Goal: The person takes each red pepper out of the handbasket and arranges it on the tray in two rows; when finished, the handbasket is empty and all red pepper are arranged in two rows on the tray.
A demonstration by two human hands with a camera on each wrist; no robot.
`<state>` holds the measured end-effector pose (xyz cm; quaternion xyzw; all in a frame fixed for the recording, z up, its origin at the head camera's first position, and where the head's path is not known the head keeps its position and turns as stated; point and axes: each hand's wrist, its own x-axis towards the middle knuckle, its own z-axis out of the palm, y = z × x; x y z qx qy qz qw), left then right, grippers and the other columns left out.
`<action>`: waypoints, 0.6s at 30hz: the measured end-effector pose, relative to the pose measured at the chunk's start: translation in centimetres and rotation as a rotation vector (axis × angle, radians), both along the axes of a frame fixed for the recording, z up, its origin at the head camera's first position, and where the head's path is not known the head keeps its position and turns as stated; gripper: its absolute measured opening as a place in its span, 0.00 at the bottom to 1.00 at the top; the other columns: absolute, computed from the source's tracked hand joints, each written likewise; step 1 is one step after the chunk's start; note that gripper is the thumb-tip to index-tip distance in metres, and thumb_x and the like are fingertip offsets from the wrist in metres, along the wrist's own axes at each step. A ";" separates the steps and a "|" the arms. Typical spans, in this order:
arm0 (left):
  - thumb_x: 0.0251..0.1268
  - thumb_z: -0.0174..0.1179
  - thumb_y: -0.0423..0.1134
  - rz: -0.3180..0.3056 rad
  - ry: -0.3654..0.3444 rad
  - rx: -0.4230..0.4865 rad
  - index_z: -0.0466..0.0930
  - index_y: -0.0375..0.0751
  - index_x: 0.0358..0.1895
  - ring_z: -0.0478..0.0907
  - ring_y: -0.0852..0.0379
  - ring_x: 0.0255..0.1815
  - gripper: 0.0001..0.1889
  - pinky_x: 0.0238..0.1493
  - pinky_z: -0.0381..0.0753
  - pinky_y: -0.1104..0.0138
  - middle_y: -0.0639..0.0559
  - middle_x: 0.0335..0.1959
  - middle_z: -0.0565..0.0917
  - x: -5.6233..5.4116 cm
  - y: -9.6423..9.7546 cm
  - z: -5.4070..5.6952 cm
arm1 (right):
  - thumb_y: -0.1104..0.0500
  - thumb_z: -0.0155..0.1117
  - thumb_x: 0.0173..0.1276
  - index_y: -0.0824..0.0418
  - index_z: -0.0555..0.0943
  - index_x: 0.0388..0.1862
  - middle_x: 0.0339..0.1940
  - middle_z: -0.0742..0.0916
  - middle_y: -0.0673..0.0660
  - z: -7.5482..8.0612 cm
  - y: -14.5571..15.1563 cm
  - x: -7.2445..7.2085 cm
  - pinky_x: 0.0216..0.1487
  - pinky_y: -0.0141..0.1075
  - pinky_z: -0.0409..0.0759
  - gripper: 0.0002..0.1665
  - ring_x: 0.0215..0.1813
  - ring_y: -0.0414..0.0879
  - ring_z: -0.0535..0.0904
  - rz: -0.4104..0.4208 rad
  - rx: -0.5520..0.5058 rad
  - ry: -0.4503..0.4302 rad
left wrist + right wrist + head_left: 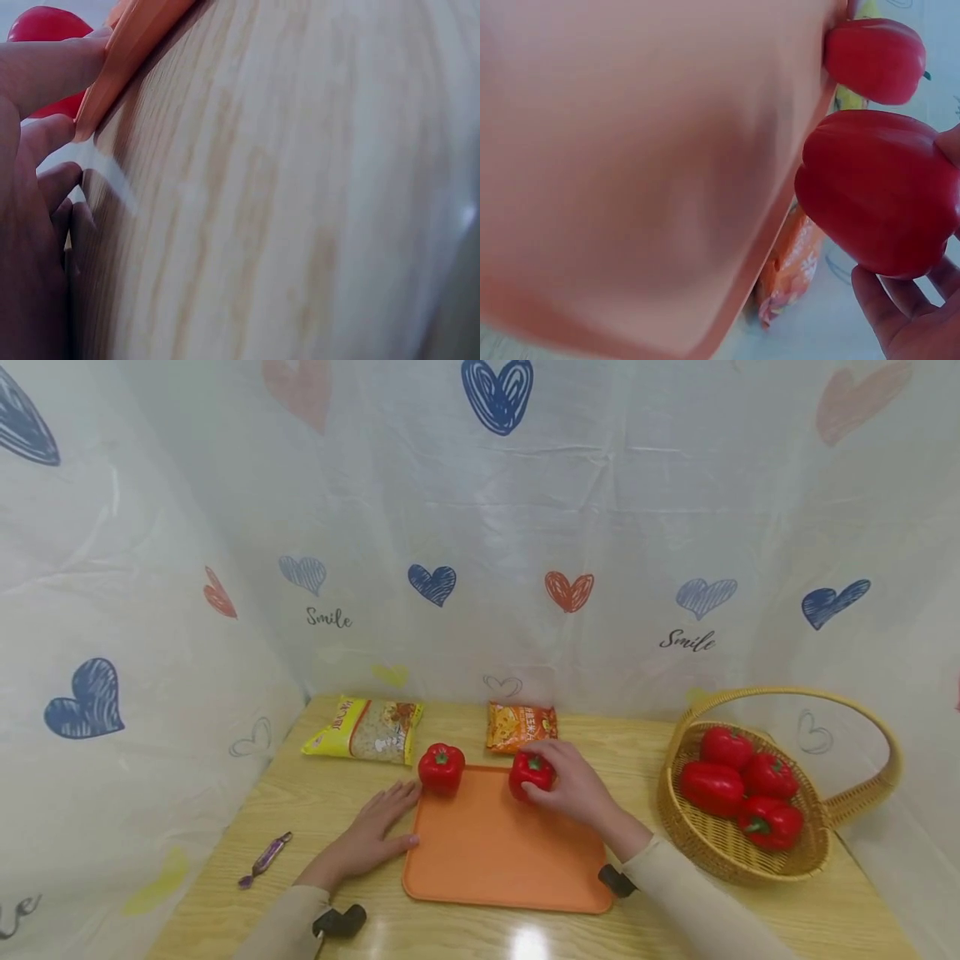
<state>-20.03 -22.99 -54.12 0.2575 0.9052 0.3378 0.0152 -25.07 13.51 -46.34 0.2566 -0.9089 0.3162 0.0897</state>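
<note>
My right hand (pixel 573 783) grips a red bell pepper (pixel 881 191) between thumb and fingers, over the far right part of an orange tray (pixel 502 852). The pepper's green stem faces up in the head view. At the tray's far left corner stands another red bell pepper (pixel 441 768). My left hand (pixel 372 835) lies on the table along the tray's left side, fingers extended, with thumb and fingertips at the tray's edge. In the left wrist view, fingers (pixel 56 71) touch the orange rim, and part of a red pepper shows behind it.
On the right stands a wicker basket (pixel 720 856) with a tall handle, holding several red bell peppers (pixel 712 787). Behind the tray lie a yellow snack bag (pixel 367 729) and an orange snack packet (pixel 517 725). A purple-wrapped candy (pixel 266 860) lies at the left. A heart-printed curtain (pixel 495 527) encloses the table.
</note>
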 end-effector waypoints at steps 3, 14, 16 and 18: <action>0.71 0.62 0.52 0.003 -0.015 -0.003 0.61 0.37 0.79 0.47 0.36 0.82 0.39 0.77 0.41 0.42 0.40 0.80 0.59 0.1 0.1 0.0 | 0.55 0.78 0.59 0.52 0.81 0.61 0.60 0.82 0.55 -0.2 -0.4 -0.2 0.52 0.48 0.86 0.30 0.60 0.53 0.76 0.000 0.009 -0.012; 0.72 0.62 0.51 0.005 0.022 -0.017 0.62 0.35 0.78 0.50 0.34 0.80 0.39 0.77 0.44 0.40 0.38 0.79 0.62 0.1 0.3 0.3 | 0.52 0.78 0.60 0.47 0.80 0.63 0.61 0.81 0.52 -0.7 -2.0 -1.1 0.54 0.45 0.85 0.31 0.63 0.50 0.75 0.002 0.042 -0.054; 0.71 0.62 0.51 0.004 0.022 -0.014 0.62 0.35 0.78 0.51 0.34 0.80 0.39 0.77 0.44 0.40 0.38 0.79 0.62 0.1 0.3 0.3 | 0.52 0.78 0.60 0.48 0.80 0.62 0.61 0.81 0.52 -0.8 -2.2 -1.2 0.55 0.45 0.85 0.30 0.62 0.50 0.75 0.007 0.039 -0.054; 0.71 0.62 0.52 0.005 0.020 -0.013 0.62 0.35 0.78 0.50 0.34 0.80 0.39 0.77 0.44 0.39 0.39 0.79 0.62 0.1 0.3 0.3 | 0.52 0.77 0.61 0.49 0.80 0.62 0.61 0.81 0.52 -0.9 -2.4 -1.3 0.57 0.46 0.84 0.30 0.63 0.50 0.75 0.019 0.037 -0.053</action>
